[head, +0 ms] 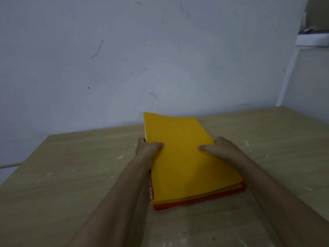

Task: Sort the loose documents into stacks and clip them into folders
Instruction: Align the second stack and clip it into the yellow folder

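Yellow folder (185, 157) atop red folder (178, 205) on wooden table (80, 175), left hand (147, 148) and right hand (217, 148) gripping its side edges

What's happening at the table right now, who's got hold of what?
A person grips a flat yellow folder by its two long edges: left hand on the left edge, right hand on the right, thumbs on top. It sits on a red folder lying on the pale wooden table. No loose sheets or clips show.
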